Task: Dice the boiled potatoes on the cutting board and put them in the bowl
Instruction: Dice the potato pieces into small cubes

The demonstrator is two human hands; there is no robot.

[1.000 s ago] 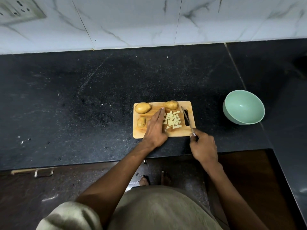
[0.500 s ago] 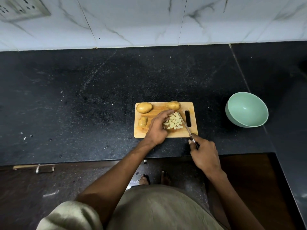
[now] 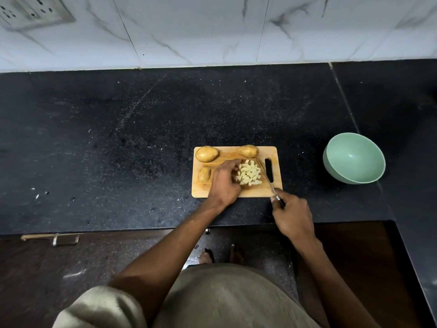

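Observation:
A wooden cutting board point(image 3: 275, 190) lies on the black counter. A pile of pale potato cubes point(image 3: 249, 172) sits on its middle. Three whole potatoes lie on the board: one at the back left point(image 3: 207, 153), one at the back middle point(image 3: 247, 151), a small one at the left point(image 3: 204, 174). My left hand point(image 3: 224, 181) rests on the board with curled fingers against the left side of the cubes. My right hand point(image 3: 291, 214) grips a knife point(image 3: 266, 174), whose blade lies along the right side of the pile. The mint green bowl point(image 3: 335, 171) stands empty to the right.
A white marble-tiled wall with a socket panel point(image 3: 30, 11) rises behind the counter. The counter's front edge runs just below the board, with a drawer handle point(image 3: 50, 238) underneath. A raised dark slab lies right of the bowl.
My left fingers have curled from flat on the board to cupped against the cubes. The knife blade has moved left against the pile, which is now bunched tighter.

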